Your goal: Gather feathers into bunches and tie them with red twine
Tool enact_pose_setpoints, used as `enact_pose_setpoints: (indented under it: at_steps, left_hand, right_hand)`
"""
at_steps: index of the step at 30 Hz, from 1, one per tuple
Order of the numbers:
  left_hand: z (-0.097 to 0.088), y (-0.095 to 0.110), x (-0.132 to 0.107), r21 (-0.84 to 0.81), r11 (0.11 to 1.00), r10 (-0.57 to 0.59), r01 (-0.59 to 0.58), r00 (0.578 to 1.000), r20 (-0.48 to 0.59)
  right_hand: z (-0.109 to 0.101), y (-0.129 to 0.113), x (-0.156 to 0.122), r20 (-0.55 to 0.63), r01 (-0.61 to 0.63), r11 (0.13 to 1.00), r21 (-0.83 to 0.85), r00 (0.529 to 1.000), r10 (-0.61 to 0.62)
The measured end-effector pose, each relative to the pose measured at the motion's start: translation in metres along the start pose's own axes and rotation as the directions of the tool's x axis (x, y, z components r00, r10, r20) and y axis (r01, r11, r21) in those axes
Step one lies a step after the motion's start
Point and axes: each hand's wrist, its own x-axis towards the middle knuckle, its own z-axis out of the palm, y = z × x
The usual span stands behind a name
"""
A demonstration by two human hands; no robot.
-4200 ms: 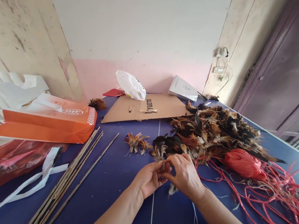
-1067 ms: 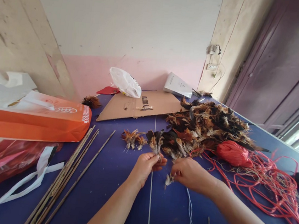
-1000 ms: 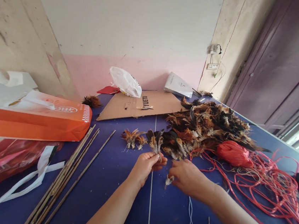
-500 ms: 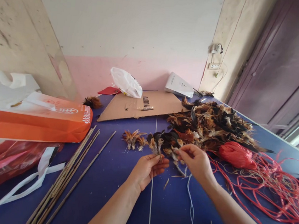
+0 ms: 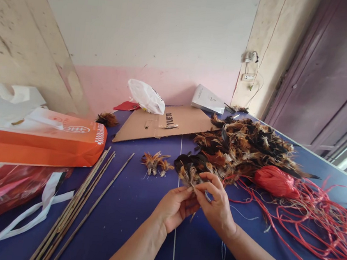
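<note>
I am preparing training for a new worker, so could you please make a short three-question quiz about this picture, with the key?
1. True or false: the long thin brown wooden sticks lie to the left of the person's bare left hand.
2. That hand holds: a) a white plastic bag; b) a small bunch of brownish-grey feathers; c) one of the sticks.
3. Which is nearer to the camera: the round red bundle of plastic string, or the flat brown cardboard sheet?

Key: 1. true; 2. b; 3. the bundle of string.
</note>
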Motion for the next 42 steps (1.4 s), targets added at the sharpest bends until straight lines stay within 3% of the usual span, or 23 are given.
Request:
enact_pose_setpoints:
  at_steps: [4,10,17,21,27,36,42]
  left_hand:
    - [0.002,-0.001,-0.001,-0.022,1.0,0.008,-0.008,1.0,-0.016]
    - [0.003,-0.003,0.0,-0.005,0.999,0.039,-0.039,0.998,-0.041]
    - [0.002,-0.003,0.003,-0.055,0.995,0.083,-0.089,0.992,-0.099]
    - [0.001,0.0,0.003,-0.043,0.986,0.155,-0.16,0.982,-0.11]
    - [0.001,-0.005,0.002,-0.006,0.997,0.081,-0.081,0.993,-0.09]
    - [0.003,-0.008,0.002,0.12,0.99,0.07,-0.067,0.997,-0.026]
    - [-0.001,-0.006,0.004,0.359,0.911,0.234,-0.204,0.971,-0.041]
  right_hand:
    - [0.0,-0.002,-0.001,0.006,0.008,0.996,-0.094,1.0,-0.008]
    - [0.0,0.001,-0.002,0.013,0.15,0.965,-0.214,0.989,-0.15]
    - [0.003,0.004,-0.004,0.025,0.123,0.974,-0.192,0.992,-0.121]
    - [-0.003,0.004,-0.001,0.051,0.155,0.948,-0.276,0.988,-0.147]
    - [-0.01,-0.003,0.002,0.139,0.268,0.87,-0.415,0.963,-0.23]
    - [-0.011,0.004,0.005,0.11,0.192,0.891,-0.412,0.981,-0.161]
    - [-0.016,0.005,0.011,0.165,0.068,0.967,-0.246,0.986,-0.027]
